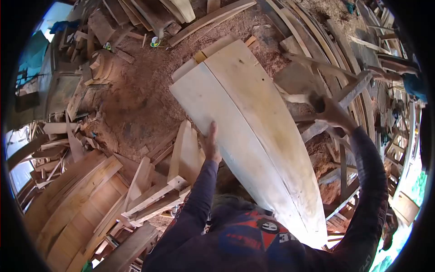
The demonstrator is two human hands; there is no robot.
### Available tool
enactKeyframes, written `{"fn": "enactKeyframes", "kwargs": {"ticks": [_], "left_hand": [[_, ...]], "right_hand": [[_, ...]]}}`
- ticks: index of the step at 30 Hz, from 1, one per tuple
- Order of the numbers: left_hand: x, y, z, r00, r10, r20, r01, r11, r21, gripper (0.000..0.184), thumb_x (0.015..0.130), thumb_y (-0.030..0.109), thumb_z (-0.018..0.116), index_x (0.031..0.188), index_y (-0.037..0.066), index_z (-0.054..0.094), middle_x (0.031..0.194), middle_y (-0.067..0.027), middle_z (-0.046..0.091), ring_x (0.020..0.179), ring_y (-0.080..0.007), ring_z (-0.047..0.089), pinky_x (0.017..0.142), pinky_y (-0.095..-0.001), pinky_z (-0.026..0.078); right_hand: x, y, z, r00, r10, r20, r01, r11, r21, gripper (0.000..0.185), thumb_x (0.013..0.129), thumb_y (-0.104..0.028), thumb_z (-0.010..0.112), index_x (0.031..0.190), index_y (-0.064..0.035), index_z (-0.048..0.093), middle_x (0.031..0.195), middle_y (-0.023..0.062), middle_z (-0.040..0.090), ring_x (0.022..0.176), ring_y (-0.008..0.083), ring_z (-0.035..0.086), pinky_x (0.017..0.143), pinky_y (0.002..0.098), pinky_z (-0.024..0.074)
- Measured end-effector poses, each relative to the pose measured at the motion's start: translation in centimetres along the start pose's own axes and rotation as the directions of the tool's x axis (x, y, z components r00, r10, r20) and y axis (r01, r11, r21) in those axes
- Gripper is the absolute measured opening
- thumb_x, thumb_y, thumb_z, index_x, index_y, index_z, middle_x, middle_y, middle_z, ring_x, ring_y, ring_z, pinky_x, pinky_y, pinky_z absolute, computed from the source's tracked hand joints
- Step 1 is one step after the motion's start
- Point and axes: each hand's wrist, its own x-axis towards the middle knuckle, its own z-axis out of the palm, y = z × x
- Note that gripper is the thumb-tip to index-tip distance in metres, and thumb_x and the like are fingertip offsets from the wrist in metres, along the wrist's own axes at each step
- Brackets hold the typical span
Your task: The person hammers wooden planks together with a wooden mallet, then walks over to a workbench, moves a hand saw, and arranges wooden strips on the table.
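Observation:
A large pale wooden panel (253,131), tapered toward my body, has a dark seam running along its length. My left hand (212,144) rests against the panel's left edge, thumb up, its fingers mostly hidden beneath or behind the edge. Off the panel's right side, my right hand (330,111) is curled round a dark, rounded object (317,102) that I cannot make out clearly. A pale wooden piece (293,97) reaches from it toward the panel's edge.
Curved planks (317,41) lie stacked at the upper right. At lower left is a curved plank structure (81,204). Upright boards (183,154) stand left of the panel. A small cup (155,41) sits on the sawdust-covered ground (131,99). Another person's arm (392,75) shows at right.

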Motion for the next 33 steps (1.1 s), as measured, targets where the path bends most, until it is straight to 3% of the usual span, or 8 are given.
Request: {"fn": "enactKeyframes", "kwargs": {"ticks": [4,6,11,12,18,23,29,33], "left_hand": [[0.8,0.0,-0.2,0.999,0.004,-0.051,-0.002,1.0,0.025,0.057,0.089,0.037,0.072,0.127,-0.003,0.055,0.116,-0.0104,0.062,0.102,-0.0201,0.062,0.086,-0.0362,0.054],[0.9,-0.7,-0.2,0.999,0.004,-0.034,-0.004,1.0,0.003,0.056,0.09,0.037,0.072,0.126,-0.003,0.056,0.116,-0.0109,0.062,0.101,-0.0202,0.063,0.084,-0.0356,0.054],[0.8,-0.5,-0.6,0.999,-0.044,-0.011,0.044,0.999,0.001,0.054,0.09,0.035,0.072,0.126,-0.004,0.057,0.118,-0.0119,0.062,0.098,-0.021,0.064,0.08,-0.0336,0.056],[0.6,0.2,-0.3,0.999,-0.04,-0.011,0.04,0.999,0.005,0.054,0.091,0.032,0.071,0.127,-0.004,0.056,0.123,-0.0129,0.06,0.103,-0.022,0.063,0.086,-0.0352,0.055],[1.7,-2.5,-3.5,0.984,-0.141,0.111,0.124,0.982,0.145,0.065,0.097,0.04,0.06,0.144,-0.002,0.045,0.146,-0.0145,0.047,0.129,-0.0267,0.05,0.11,-0.0406,0.04],[2.6,-1.5,-3.7,0.985,-0.04,0.171,-0.004,0.968,0.253,0.073,0.098,0.051,0.048,0.156,0.011,0.025,0.16,-0.0097,0.027,0.144,-0.0298,0.03,0.119,-0.0481,0.024],[1.4,-1.2,-1.6,0.986,-0.022,0.167,-0.025,0.96,0.278,0.075,0.097,0.054,0.046,0.155,0.012,0.026,0.16,-0.0111,0.027,0.145,-0.0301,0.029,0.12,-0.0485,0.022],[0.1,-0.9,-1.1,0.981,-0.057,0.187,0.0,0.956,0.293,0.083,0.095,0.06,0.046,0.154,0.006,0.025,0.159,-0.0134,0.026,0.143,-0.0342,0.03,0.119,-0.0511,0.023]], "right_hand": [[1.4,1.1,-1.1,0.955,0.04,-0.292,-0.012,0.995,0.096,0.057,0.068,-0.016,0.074,0.116,0.0069,0.054,0.095,0.0259,0.067,0.091,0.0353,0.067,0.077,0.0445,0.0507],[1.7,1.1,-0.9,0.95,0.249,-0.186,-0.211,0.957,0.201,0.06,0.067,-0.017,0.075,0.118,0.0069,0.053,0.097,0.0249,0.066,0.093,0.0346,0.067,0.077,0.0439,0.0506],[-1.4,-2.2,2.6,0.997,0.078,-0.011,-0.077,0.995,0.058,0.057,0.07,-0.022,0.079,0.113,0.0048,0.053,0.096,0.025,0.065,0.093,0.0349,0.064,0.079,0.0437,0.049],[-2.4,-2.3,2.5,0.991,-0.074,-0.108,0.092,0.981,0.17,0.058,0.071,-0.017,0.075,0.118,0.0053,0.05,0.096,0.0264,0.065,0.093,0.0353,0.064,0.078,0.0443,0.0489],[-12.0,2.5,4.2,0.94,0.313,-0.136,-0.275,0.931,0.241,0.046,0.072,-0.014,0.068,0.113,0.0009,0.055,0.082,0.0196,0.064,0.077,0.0297,0.064,0.065,0.0421,0.0479],[-26.3,12.5,5.3,0.911,0.293,-0.29,-0.332,0.938,-0.097,0.057,0.068,-0.014,0.074,0.118,0.0026,0.053,0.094,0.0256,0.067,0.089,0.0375,0.067,0.076,0.0447,0.0507],[-37.7,23.2,10.4,0.744,0.663,-0.09,-0.668,0.733,-0.126,0.049,0.069,-0.005,0.072,0.115,0.0024,0.057,0.096,0.0243,0.068,0.092,0.0392,0.067,0.079,0.0458,0.0527],[-40.3,24.4,16.2,0.749,0.578,0.325,-0.461,0.806,-0.372,0.036,0.066,-0.005,0.072,0.101,0.0016,0.065,0.088,0.0215,0.069,0.086,0.0378,0.068,0.074,0.0445,0.0546]]}}
